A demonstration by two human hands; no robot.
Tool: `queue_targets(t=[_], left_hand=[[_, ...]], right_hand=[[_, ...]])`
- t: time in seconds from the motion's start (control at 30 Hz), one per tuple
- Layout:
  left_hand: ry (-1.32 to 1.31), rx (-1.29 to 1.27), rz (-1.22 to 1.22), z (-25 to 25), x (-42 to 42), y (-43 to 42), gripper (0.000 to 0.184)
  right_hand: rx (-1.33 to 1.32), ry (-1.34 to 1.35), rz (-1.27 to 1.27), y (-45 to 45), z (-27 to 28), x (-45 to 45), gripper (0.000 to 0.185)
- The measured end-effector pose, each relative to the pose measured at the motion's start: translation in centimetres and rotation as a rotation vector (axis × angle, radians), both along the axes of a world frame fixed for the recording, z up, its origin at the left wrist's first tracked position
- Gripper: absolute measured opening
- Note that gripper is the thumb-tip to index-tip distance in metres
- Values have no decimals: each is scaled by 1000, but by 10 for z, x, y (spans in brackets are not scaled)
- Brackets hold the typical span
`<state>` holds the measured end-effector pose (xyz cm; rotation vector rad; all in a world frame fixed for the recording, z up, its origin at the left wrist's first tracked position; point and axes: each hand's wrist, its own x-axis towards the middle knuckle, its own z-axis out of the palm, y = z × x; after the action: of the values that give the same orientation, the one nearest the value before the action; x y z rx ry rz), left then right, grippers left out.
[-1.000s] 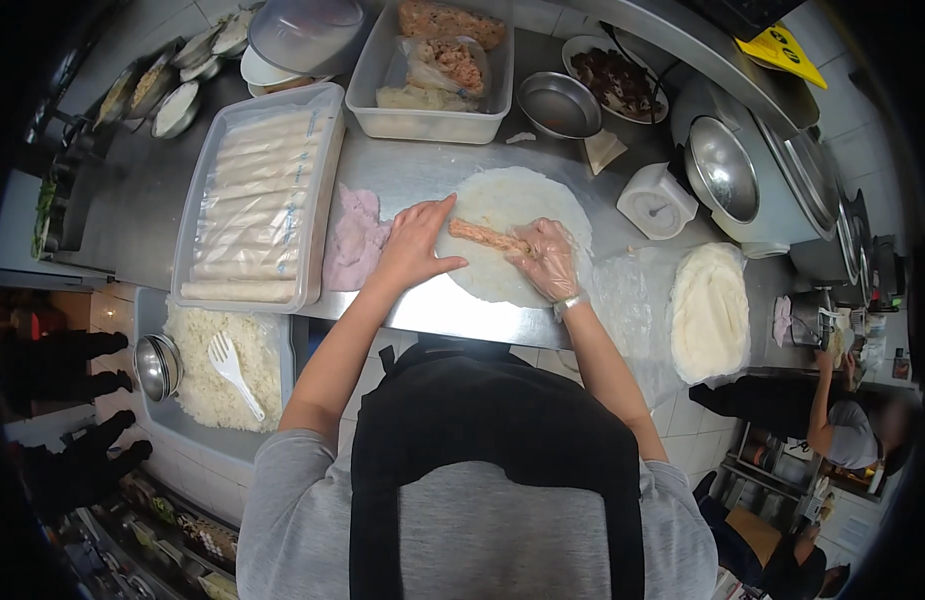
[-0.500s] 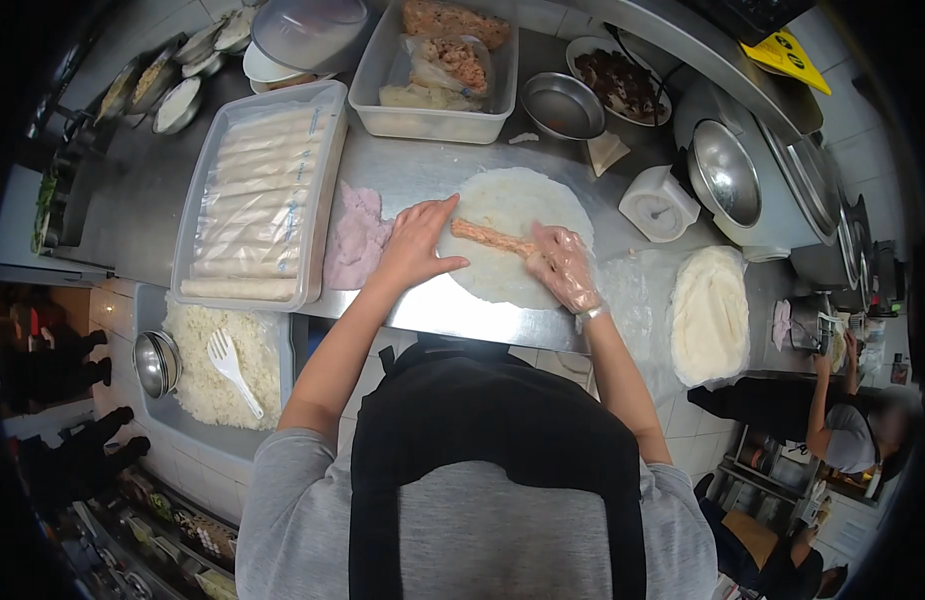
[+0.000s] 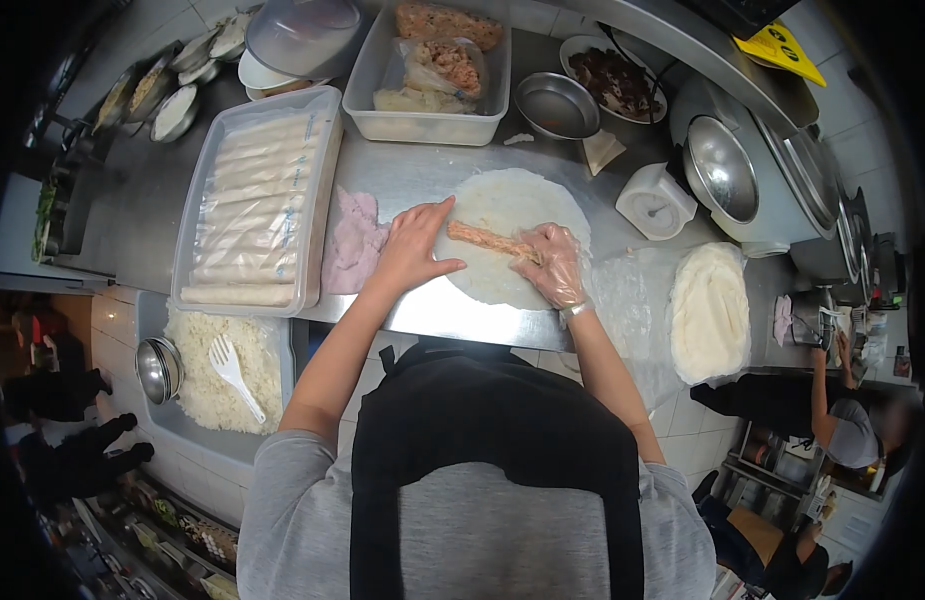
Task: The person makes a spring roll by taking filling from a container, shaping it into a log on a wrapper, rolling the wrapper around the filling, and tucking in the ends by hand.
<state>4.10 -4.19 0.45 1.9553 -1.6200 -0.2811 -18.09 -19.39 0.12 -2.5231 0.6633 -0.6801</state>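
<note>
A thin, round white sheet of dough [image 3: 518,190] lies flat on the steel counter. Across its middle runs a strip of orange-pink minced filling [image 3: 473,235]. My right hand [image 3: 555,265], in a clear plastic glove, has its fingers bent around the strip's right end. My bare left hand [image 3: 418,245] rests at the sheet's left edge, thumb and fingers apart, holding nothing. Just left of it sits a soft pink-purple mass [image 3: 355,240].
A plastic tub of long white rolls [image 3: 253,200] stands left; another tub [image 3: 428,125] holds more orange filling. Right are a kitchen scale [image 3: 658,205], steel bowl [image 3: 723,170] and white dough slab [image 3: 710,315]. Shredded white food [image 3: 198,350] fills a low bin. Other people [image 3: 848,430] are nearby.
My right hand has shifted slightly left along the filling, its fingers more curled and the wrist a little higher. My left hand stays at the sheet's edge.
</note>
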Motion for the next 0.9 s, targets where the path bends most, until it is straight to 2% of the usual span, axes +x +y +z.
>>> queue_targets(t=[0.1,0.27,0.33,0.37,0.43,0.57,0.63,0.67,0.73,0.87,0.9], left_hand=[[-8,-6,5,-1,0,0,97],[0,-1,4,-2,1,-1,97],[-6,-1,2,-3,0,-1,96],[-8,0,6,-2,0,-1,96],[-14,1,4,-1,0,0,96],[-14,-3,-1,0,1,-1,96],[-17,1,-6,-1,-1,0,96],[-18,-1,-3,-1,-1,-1,96],[-22,-3,-3,-2,0,0,97],[-20,-5,2,-3,0,-1,100],[-15,-5,4,-4,0,-1,100]], right_hand=[[50,-16,35,-5,-12,0,30],[173,-70,51,-6,-2,-10,25],[10,15,30,-7,-4,-17,25],[12,14,31,-8,-6,-18,25],[-109,84,27,-9,-4,-20,31],[-98,15,-29,1,10,-19,30],[-106,26,-61,5,10,-20,42],[-105,25,-65,2,4,-21,42],[-6,92,-18,-6,-9,-24,54],[48,92,21,-7,-1,-24,55],[2,19,-38,-1,5,-23,47]])
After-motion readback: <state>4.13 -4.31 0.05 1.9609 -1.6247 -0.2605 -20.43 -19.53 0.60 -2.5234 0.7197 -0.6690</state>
